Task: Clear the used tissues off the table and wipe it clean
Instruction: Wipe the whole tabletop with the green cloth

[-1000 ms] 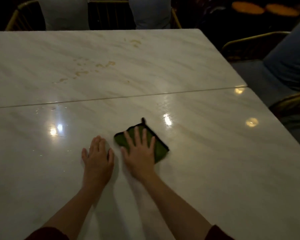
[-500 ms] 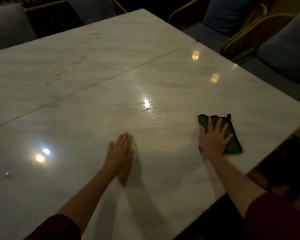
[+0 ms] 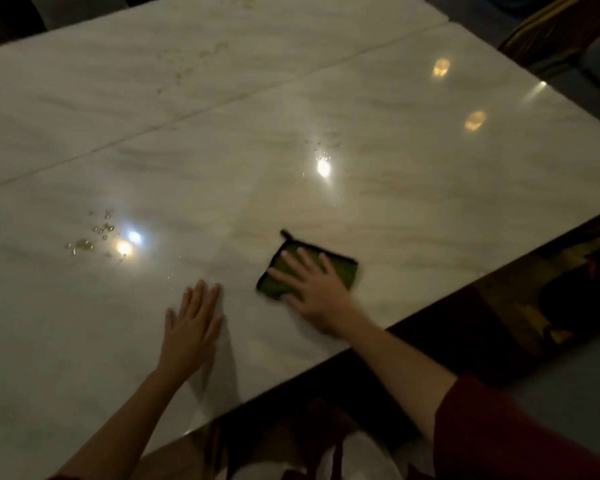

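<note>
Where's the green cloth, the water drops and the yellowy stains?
green cloth [image 3: 343, 271], head view, its uncovered right corner.
water drops [image 3: 82, 244], head view, the biggest drop.
yellowish stains [image 3: 215, 48], head view, a far smear.

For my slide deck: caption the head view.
Right hand presses a green cloth flat on the marble table while the left hand rests beside it.

Green cloth [image 3: 344, 271] with black trim and a little corner loop lay flat, lower middle of the frame, close to the glossy white marble table's [image 3: 395, 188] near edge. Droplets [image 3: 84, 244] sat mid-left, yellowish stains [image 3: 201, 60] up top.
</note>
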